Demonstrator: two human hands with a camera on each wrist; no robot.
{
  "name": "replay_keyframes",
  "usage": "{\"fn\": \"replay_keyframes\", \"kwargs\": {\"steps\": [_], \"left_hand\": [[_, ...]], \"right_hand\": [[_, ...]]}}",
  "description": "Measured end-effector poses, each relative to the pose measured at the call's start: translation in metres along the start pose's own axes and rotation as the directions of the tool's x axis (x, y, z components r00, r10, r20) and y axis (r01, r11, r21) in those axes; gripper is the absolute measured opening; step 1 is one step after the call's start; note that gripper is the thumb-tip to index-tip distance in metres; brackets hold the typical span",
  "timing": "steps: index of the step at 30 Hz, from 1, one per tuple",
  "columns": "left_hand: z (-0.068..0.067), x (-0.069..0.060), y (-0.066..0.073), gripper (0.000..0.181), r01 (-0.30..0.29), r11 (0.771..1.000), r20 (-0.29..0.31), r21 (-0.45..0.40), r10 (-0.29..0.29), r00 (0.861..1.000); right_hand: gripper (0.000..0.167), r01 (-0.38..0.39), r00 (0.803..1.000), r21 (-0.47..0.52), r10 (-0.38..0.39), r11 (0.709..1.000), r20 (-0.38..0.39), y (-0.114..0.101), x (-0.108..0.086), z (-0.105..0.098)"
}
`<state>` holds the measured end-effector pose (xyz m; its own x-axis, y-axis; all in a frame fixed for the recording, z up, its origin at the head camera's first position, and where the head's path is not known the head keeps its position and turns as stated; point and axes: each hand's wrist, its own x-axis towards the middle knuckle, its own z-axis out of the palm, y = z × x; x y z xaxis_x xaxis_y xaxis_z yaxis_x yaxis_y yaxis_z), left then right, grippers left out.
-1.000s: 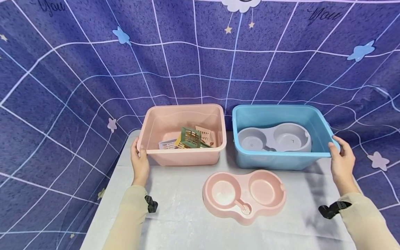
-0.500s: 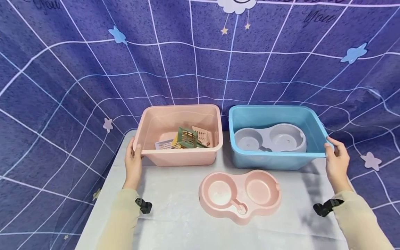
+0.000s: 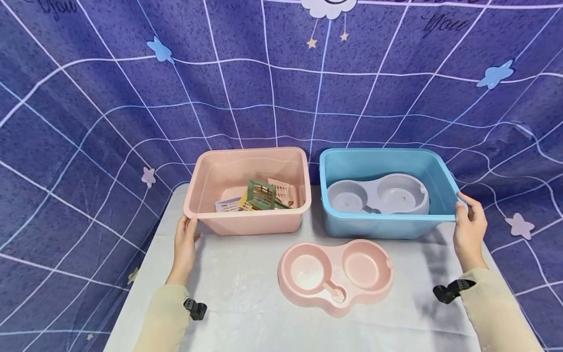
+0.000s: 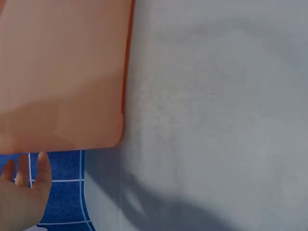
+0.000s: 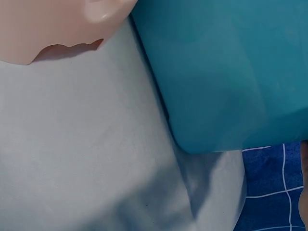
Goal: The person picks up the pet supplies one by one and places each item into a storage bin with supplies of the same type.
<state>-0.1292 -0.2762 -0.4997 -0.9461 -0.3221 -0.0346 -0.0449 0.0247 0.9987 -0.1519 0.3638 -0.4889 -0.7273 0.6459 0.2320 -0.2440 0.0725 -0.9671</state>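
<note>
In the head view my left hand [image 3: 184, 244] is just below the front left corner of the pink tub [image 3: 252, 225]. The left wrist view shows its fingers [image 4: 43, 168] loosely extended beside the tub wall, not wrapped round it. Inside that tub lie several slotted scoops, with a green scoop [image 3: 261, 194] on top. My right hand [image 3: 470, 232] grips the blue tub [image 3: 374, 227] at its front right corner, thumb and fingers at the rim. A grey double pet bowl [image 3: 374, 188] sits in the blue tub. Only a sliver of the right hand appears in the right wrist view.
A pink double pet bowl [image 3: 336, 278] lies on the white-covered table [image 3: 237, 313] in front of the tubs. Behind them hangs a purple curtain [image 3: 246, 88] with a grid and stars. A narrow gap separates the two tubs.
My left hand has let go of the pink tub's rim and dropped slightly towards me. The right hand keeps its hold on the blue tub. The whole head view has shifted a little.
</note>
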Motion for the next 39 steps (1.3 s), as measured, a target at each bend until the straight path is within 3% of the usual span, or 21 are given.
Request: {"fn": "replay_keyframes", "kwargs": {"steps": [7, 14, 20, 28, 32, 39], "left_hand": [[-0.002, -0.019, -0.008, 0.061, 0.027, 0.997, 0.070, 0.066, -0.032, 0.997], [-0.002, -0.036, -0.009, 0.059, 0.037, 0.995, 0.090, 0.095, -0.045, 0.995], [0.002, -0.048, -0.011, 0.057, 0.056, 0.968, 0.150, 0.245, -0.095, 0.984], [0.009, -0.057, -0.017, 0.055, 0.033, 0.925, 0.269, 0.379, -0.144, 0.952], [0.018, -0.062, -0.019, 0.054, 0.017, 0.908, 0.337, 0.419, -0.173, 0.926], [0.031, -0.069, -0.028, 0.047, 0.023, 0.911, 0.428, 0.412, -0.216, 0.878]], "right_hand": [[0.029, 0.011, 1.000, 0.028, -0.010, 1.000, -0.008, 0.001, -0.001, 0.000], [0.029, 0.000, 1.000, 0.067, 0.002, 0.998, -0.025, 0.003, 0.000, 0.001], [0.030, 0.007, 1.000, 0.081, -0.005, 0.997, -0.024, 0.004, 0.000, 0.001], [0.031, 0.008, 1.000, 0.034, -0.008, 0.999, -0.024, 0.005, -0.001, 0.002], [0.031, 0.007, 1.000, 0.041, -0.006, 0.999, -0.027, 0.005, -0.001, 0.002], [0.030, -0.017, 1.000, 0.085, 0.019, 0.996, -0.023, 0.005, -0.001, 0.002]]}}
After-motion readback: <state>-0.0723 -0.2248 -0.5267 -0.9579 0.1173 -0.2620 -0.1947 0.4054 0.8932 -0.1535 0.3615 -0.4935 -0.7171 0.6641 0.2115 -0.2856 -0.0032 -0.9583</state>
